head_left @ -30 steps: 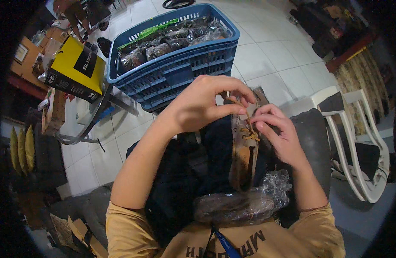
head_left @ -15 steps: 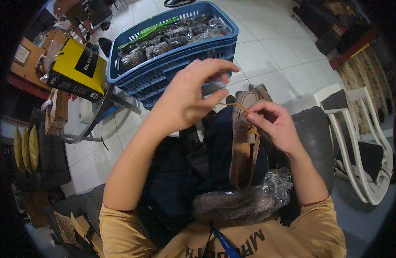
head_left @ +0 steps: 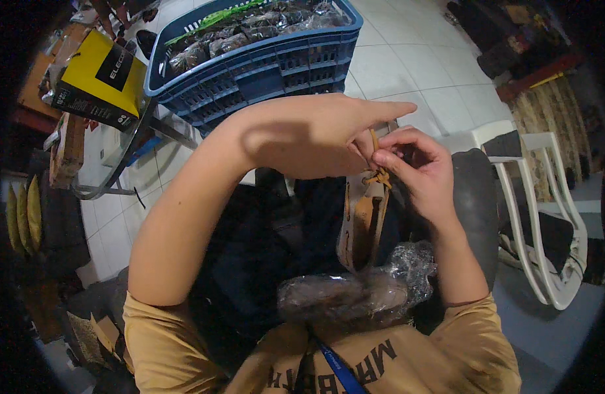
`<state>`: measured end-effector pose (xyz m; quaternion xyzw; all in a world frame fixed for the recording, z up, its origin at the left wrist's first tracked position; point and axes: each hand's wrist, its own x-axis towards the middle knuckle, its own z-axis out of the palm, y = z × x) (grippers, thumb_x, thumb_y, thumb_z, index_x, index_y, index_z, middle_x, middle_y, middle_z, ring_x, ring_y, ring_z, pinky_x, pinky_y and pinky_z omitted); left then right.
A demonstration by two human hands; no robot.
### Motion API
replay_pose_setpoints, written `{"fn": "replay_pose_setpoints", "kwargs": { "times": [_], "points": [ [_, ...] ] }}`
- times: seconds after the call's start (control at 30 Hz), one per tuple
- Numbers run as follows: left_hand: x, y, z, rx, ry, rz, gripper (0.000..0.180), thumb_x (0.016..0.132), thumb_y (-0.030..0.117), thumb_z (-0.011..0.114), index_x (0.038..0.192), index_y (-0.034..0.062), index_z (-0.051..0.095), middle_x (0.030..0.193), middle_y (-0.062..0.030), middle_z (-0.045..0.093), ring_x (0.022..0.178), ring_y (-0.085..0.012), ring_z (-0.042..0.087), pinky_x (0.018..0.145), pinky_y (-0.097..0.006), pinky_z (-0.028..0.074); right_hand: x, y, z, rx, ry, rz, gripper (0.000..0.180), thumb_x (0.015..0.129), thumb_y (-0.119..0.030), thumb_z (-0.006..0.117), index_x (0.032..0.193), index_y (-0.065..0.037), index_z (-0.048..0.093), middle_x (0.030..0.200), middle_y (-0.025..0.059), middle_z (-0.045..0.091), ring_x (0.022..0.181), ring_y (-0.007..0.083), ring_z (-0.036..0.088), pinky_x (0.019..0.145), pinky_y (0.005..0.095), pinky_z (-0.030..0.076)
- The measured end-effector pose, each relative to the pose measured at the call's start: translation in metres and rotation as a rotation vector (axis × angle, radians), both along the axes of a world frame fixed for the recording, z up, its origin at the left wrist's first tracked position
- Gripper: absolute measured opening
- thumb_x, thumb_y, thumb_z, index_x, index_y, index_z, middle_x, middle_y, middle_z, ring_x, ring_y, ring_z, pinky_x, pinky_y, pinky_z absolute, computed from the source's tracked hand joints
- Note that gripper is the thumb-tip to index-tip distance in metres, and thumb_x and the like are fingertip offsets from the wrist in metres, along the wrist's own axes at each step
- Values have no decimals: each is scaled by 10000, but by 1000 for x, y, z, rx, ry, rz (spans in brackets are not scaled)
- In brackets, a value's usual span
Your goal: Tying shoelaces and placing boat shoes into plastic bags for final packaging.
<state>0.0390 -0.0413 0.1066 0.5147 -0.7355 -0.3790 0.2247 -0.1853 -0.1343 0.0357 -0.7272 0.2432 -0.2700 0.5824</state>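
Note:
A brown slip-on style shoe [head_left: 356, 230] rests on my dark-trousered lap, its toe pointing away from me and partly covered by my left hand. A tan shoelace [head_left: 380, 177] is knotted at its front. My right hand [head_left: 417, 161] pinches the lace between thumb and forefinger just above the knot. My left hand [head_left: 322, 134] reaches across the toe from the left, forefinger stretched out and the other fingers bent against the raised lace; its thumb is hidden. Nearer my body lies a second shoe [head_left: 332, 297] wrapped in clear plastic.
A blue crate [head_left: 250, 85] full of plastic-wrapped items stands ahead. To its left, a yellow and black box [head_left: 102, 79] sits on a glass-topped table [head_left: 135, 148]. A white plastic chair [head_left: 536, 217] is on my right, beside a dark padded armrest [head_left: 476, 203].
My left hand has moved right and turned over the shoe's toe, bringing its fingers to the lace. My right hand keeps its pinch. The whole view has shifted slightly.

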Motion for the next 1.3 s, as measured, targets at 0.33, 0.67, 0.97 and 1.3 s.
{"fn": "replay_pose_setpoints", "kwargs": {
  "times": [0.33, 0.67, 0.97, 1.3],
  "points": [
    [-2, 1, -3, -45, 77, -39, 862, 855, -26, 648, 1644, 127, 335, 1136, -134, 713, 850, -164, 640, 792, -318, 542, 5, -14, 10, -474, 19, 221, 380, 888, -156, 803, 1226, -3, 721, 1278, 138, 675, 1231, 302, 585, 1058, 390, 449],
    [-9, 26, -48, -303, 422, 230, 428, 971, 56, 707, 1379, -7, 593, 838, -33, 695, 708, -78, 604, 673, -252, 515, 2, -11, 8, -562, 33, 231, 261, 927, -108, 741, 1167, -6, 757, 976, 90, 750, 946, 232, 679, 927, 375, 500],
    [-43, 24, -94, -250, 886, 530, 220, 990, 124, 735, 1144, -33, 738, 1004, -37, 714, 863, -67, 658, 705, -214, 518, 5, 5, 4, -351, -72, 108, 455, 960, -58, 729, 1398, -30, 612, 1004, 52, 730, 1007, 100, 680, 920, 274, 518],
    [-33, 25, -110, -100, 1086, 510, 184, 977, 106, 739, 1113, -14, 773, 963, -61, 721, 860, -82, 650, 741, -231, 521, 6, -37, 32, -711, 102, 197, 121, 871, -71, 790, 989, -41, 795, 898, 76, 727, 880, 234, 641, 818, 347, 502]
  ]
}}
